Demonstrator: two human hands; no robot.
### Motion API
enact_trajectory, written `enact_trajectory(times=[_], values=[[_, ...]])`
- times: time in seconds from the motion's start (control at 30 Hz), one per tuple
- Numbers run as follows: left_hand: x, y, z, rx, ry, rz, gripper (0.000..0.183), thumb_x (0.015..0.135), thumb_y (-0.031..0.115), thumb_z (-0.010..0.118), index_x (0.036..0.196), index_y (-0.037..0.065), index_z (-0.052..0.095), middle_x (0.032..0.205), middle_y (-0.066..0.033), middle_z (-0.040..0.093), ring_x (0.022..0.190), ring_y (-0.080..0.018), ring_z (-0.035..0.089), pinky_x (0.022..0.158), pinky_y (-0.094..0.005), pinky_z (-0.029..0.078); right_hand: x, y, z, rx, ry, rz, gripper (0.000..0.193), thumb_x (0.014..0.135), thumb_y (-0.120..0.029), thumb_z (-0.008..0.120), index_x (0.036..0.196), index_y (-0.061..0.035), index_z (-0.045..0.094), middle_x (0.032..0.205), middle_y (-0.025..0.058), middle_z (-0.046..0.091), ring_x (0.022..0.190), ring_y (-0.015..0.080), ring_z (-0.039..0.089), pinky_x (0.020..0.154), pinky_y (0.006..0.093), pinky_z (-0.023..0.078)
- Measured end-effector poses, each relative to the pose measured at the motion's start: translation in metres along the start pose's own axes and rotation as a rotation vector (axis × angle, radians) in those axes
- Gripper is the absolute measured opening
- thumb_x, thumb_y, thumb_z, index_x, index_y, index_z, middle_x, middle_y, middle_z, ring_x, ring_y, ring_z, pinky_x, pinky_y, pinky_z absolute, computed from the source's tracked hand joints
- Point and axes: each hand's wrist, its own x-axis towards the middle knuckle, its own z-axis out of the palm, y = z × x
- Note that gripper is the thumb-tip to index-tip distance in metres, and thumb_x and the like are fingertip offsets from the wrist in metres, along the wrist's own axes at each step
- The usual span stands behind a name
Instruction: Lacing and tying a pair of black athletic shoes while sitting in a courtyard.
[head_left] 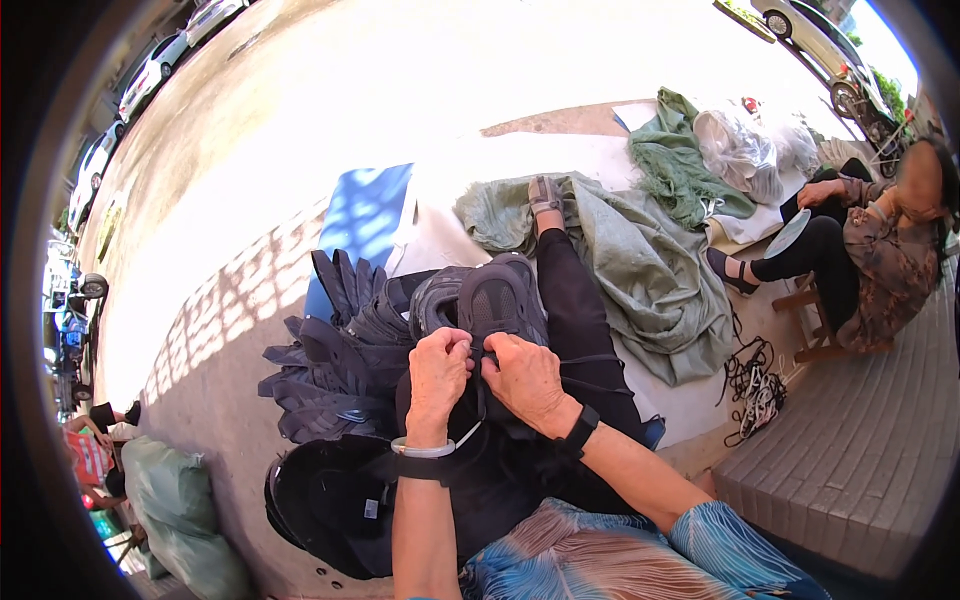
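Working at the laced front of a dark sneaker upper with both hands

Meeting over the lap, the two hands bend toward the dark sneaker upper (pixel 500 305), which lies with its rounded toe pointing far, at the end of the pile nearest the outstretched leg (pixel 575 290). The left hand (pixel 438 378) is at the near left edge of its lacing area, thumb and fingers curled in toward each other; the right hand (pixel 527 382) is just beside it, fingers bent inward over the same spot. I cannot tell whether either pinches a lace, as the fingertips sit against dark material. A pale bangle (pixel 423 450) circles the left wrist and a black wristband (pixel 578 432) the right.

Just left of that upper sits a second one (pixel 430 300), and farther left is a heap of dark shoe uppers (pixel 330 375). Black cloth (pixel 345 500) lies near, beside the left forearm.

Far beyond the heap is a blue sheet (pixel 370 215). To the right spreads a grey-green tarp (pixel 650 280), with clear plastic bags (pixel 740 150) farther off. A tangle of black and white cords (pixel 755 395) lies on the right, near a wooden stool (pixel 815 320) where another person (pixel 880 265) sits holding a hand fan (pixel 788 233). A full green sack (pixel 180 500) stands near left.
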Motion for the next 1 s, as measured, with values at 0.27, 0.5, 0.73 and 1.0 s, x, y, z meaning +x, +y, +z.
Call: enact_trajectory(times=[0.27, 0.5, 0.73, 1.0], values=[[-0.002, -0.001, 0.011, 0.246, 0.195, 0.291, 0.008, 0.079, 0.003, 0.063, 0.086, 0.001, 0.062, 0.074, -0.0177, 0.063, 0.070, -0.0338, 0.064, 0.067, -0.0384, 0.050, -0.003, -0.003, 0.002, -0.017, 0.029, -0.003, 0.018, 0.080, -0.015, 0.064, 0.095, -0.0061, 0.063, 0.088, 0.0124, 0.066, 0.078, 0.0335, 0.064, 0.065, 0.0421, 0.051], [-0.025, -0.006, 0.007, 0.469, 0.192, 0.430, 0.024, 0.082, 0.006, 0.061, 0.104, -0.001, 0.061, 0.101, -0.0201, 0.062, 0.091, -0.0363, 0.060, 0.079, -0.0390, 0.048, 0.000, 0.004, 0.008, 0.049, 0.089, -0.065, 0.017, 0.081, -0.015, 0.062, 0.095, -0.0054, 0.063, 0.088, 0.0128, 0.066, 0.077, 0.0328, 0.064, 0.064, 0.0418, 0.051], [-0.045, -0.006, 0.014, 0.832, 0.140, 0.385, 0.048, 0.076, 0.015, 0.064, 0.120, -0.001, 0.055, 0.116, -0.0137, 0.058, 0.113, -0.0304, 0.050, 0.098, -0.0434, 0.033, -0.005, 0.005, 0.008, 0.089, 0.077, -0.050, 0.013, 0.081, -0.013, 0.059, 0.091, -0.0043, 0.060, 0.086, 0.0136, 0.065, 0.078, 0.0340, 0.063, 0.066, 0.0427, 0.051], [-0.029, -0.003, 0.017, 0.908, 0.069, 0.333, 0.043, 0.078, 0.012, 0.056, 0.119, -0.002, 0.057, 0.108, -0.0162, 0.062, 0.107, -0.0311, 0.053, 0.094, -0.0426, 0.034, -0.004, 0.008, 0.007, 0.049, 0.086, -0.045, 0.012, 0.081, -0.013, 0.059, 0.089, -0.0040, 0.060, 0.085, 0.0146, 0.064, 0.078, 0.0349, 0.063, 0.066, 0.0437, 0.051]])
